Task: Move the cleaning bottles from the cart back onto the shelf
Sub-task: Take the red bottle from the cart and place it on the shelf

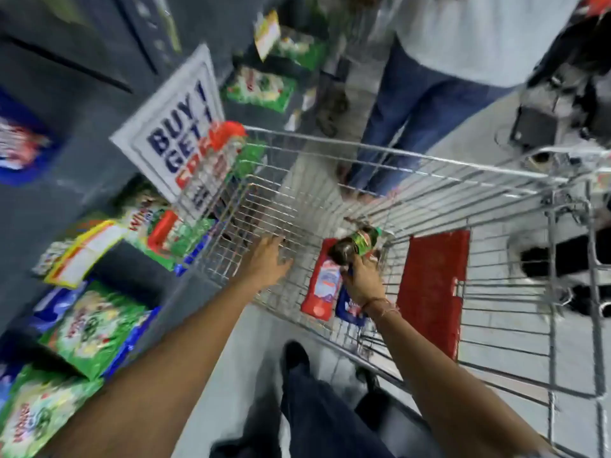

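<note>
A wire shopping cart [413,160] stands in front of me. My right hand [362,279] is inside it, closed around a dark bottle with a green label [355,244], lifted slightly off the cart floor. A red bottle with a pale label [322,284] lies flat beside it, and a blue pack [350,307] lies partly under my wrist. My left hand [266,261] hovers over the cart's left side with fingers spread, holding nothing. The grey shelf [132,269] is at the left, stocked with green detergent packs. The picture is blurred.
A red flap [433,289] hangs on the cart's child seat. A "BUY 1 GET 1" sign [175,133] sticks out from the shelf over the cart's corner. Another person in jeans [406,110] stands just beyond the cart. My own leg and shoe [297,361] are below.
</note>
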`<action>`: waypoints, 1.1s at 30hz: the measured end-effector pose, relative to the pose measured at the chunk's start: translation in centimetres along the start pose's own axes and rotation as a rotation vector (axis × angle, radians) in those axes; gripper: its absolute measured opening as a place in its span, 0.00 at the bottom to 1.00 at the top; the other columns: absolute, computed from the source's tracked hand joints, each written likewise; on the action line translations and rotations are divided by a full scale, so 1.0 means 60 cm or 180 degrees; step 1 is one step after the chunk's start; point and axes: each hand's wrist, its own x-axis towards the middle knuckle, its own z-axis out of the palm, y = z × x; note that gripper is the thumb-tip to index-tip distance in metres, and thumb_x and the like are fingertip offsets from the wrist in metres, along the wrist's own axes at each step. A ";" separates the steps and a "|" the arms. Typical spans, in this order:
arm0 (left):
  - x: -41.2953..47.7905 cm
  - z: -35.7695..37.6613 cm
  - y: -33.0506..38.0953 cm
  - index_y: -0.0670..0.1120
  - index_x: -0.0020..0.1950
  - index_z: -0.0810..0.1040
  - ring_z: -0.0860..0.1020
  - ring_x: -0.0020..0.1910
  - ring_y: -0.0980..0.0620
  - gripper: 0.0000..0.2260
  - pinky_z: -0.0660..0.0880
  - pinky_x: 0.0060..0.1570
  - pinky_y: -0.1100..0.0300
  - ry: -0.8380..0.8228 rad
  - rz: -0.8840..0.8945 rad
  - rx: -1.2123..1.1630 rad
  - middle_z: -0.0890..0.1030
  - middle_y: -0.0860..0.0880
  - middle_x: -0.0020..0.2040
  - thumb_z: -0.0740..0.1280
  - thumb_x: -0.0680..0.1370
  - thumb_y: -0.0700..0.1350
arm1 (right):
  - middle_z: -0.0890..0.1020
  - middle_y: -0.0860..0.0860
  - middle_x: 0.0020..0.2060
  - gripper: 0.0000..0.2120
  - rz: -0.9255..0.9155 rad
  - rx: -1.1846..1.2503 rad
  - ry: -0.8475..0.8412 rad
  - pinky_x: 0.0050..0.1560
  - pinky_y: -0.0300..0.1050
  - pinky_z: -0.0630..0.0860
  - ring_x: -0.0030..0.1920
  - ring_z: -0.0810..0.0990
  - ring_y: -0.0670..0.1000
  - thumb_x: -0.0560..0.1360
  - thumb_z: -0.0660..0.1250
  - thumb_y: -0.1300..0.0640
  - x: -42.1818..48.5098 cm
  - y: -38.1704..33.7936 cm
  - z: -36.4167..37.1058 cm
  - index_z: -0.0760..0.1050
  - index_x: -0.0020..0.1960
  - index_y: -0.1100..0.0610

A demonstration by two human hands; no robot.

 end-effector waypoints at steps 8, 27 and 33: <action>0.153 0.144 0.005 0.41 0.72 0.59 0.66 0.69 0.42 0.26 0.64 0.67 0.55 -0.1556 -0.0611 -0.0110 0.63 0.40 0.73 0.63 0.76 0.43 | 0.77 0.62 0.58 0.17 0.1546 0.0806 -0.1009 0.56 0.51 0.73 0.58 0.76 0.62 0.74 0.63 0.58 0.087 0.062 0.139 0.69 0.60 0.66; 0.212 0.109 -0.093 0.44 0.67 0.64 0.75 0.58 0.44 0.29 0.74 0.54 0.48 -0.1643 -0.1503 -0.1892 0.75 0.44 0.64 0.69 0.69 0.32 | 0.76 0.55 0.42 0.15 0.1581 0.3580 -0.1043 0.38 0.44 0.73 0.36 0.74 0.49 0.75 0.57 0.71 0.157 -0.039 0.193 0.66 0.61 0.67; 0.171 0.014 -0.088 0.42 0.62 0.67 0.74 0.58 0.45 0.22 0.70 0.64 0.47 -0.1302 -0.1275 -0.2386 0.75 0.41 0.63 0.67 0.70 0.30 | 0.74 0.59 0.54 0.18 0.0635 0.3213 -0.1059 0.33 0.32 0.78 0.43 0.78 0.54 0.76 0.58 0.68 0.163 -0.121 0.129 0.62 0.65 0.67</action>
